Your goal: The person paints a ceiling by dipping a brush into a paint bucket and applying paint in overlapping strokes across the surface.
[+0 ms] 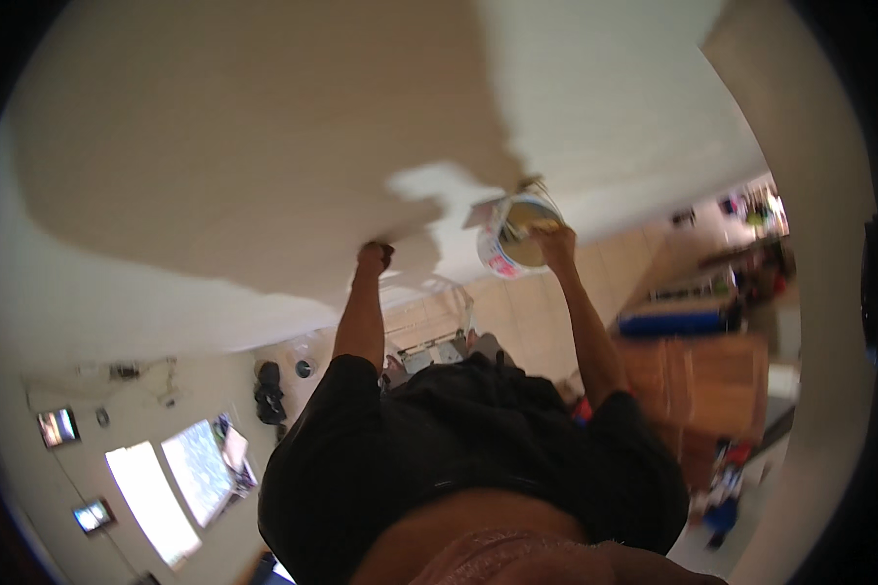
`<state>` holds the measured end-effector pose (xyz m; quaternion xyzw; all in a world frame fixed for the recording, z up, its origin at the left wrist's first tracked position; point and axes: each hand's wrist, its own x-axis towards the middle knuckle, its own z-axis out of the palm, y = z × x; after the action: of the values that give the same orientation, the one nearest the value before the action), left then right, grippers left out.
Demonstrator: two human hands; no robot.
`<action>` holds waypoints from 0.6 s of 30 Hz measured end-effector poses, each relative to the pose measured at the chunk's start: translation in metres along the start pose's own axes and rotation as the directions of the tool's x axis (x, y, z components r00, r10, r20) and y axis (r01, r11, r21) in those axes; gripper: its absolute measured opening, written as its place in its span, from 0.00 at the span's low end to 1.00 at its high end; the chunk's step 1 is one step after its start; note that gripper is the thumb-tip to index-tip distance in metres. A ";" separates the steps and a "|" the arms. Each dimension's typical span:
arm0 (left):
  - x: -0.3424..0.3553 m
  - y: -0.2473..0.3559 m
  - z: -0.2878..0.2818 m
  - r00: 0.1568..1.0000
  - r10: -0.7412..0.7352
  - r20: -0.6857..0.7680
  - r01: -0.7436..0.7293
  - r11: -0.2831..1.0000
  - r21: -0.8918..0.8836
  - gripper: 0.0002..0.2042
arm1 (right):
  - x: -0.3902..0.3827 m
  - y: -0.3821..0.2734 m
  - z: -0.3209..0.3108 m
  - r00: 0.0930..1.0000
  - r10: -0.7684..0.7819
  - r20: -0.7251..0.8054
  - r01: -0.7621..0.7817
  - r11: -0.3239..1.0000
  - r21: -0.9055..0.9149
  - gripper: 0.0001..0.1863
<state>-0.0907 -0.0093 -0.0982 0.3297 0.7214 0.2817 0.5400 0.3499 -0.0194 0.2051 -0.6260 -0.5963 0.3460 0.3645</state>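
My right hand (554, 244) is closed at the rim of a white bucket (496, 252) with a red and blue label. Its mouth is toward me, and a beige, paint-like coating shows inside. A wire handle stands up at the far side, beside a small brownish thing too blurred to name. My left hand (376, 255) is closed, close against the pale wall (137, 278). A thin blurred shape reaches from its fingers toward the right; I cannot make out what it is. The shadow of me and the bucket falls across the wall.
Below me is what looks like a ladder (439, 353) at my feet, over a tiled floor (605, 268). To the right stand a brown wooden piece of furniture (698, 385) and a blue item (673, 322). Bright windows (151, 497) and a black bag-like thing (268, 392) are at the left.
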 end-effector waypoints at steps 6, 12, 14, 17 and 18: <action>-0.074 0.097 0.022 0.937 -0.309 0.161 0.337 0.686 -0.645 0.09 | -0.004 0.012 -0.023 0.900 -0.435 -0.012 0.381 0.801 -0.462 0.13; -0.098 0.116 0.013 0.944 -0.268 0.191 0.325 0.675 -0.662 0.09 | -0.004 0.010 -0.019 0.843 -0.536 -0.036 0.466 0.763 -0.448 0.15; -0.099 0.119 0.019 0.912 -0.398 0.097 0.362 0.670 -0.648 0.10 | -0.006 0.010 -0.017 0.857 -0.512 -0.061 0.437 0.783 -0.442 0.13; -0.102 0.124 0.020 0.910 -0.404 0.098 0.367 0.671 -0.644 0.09 | -0.011 0.008 -0.018 0.915 -0.353 -0.197 0.251 0.878 -0.408 0.10; -0.104 0.125 0.021 0.915 -0.392 0.098 0.359 0.675 -0.645 0.09 | -0.013 0.006 -0.017 0.949 -0.218 -0.228 0.148 0.945 -0.290 0.09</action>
<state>-0.0282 -0.0115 0.0534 -0.0406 0.6428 0.4051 0.6488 0.3674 -0.0330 0.2084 -0.6507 -0.6414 0.1418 0.3809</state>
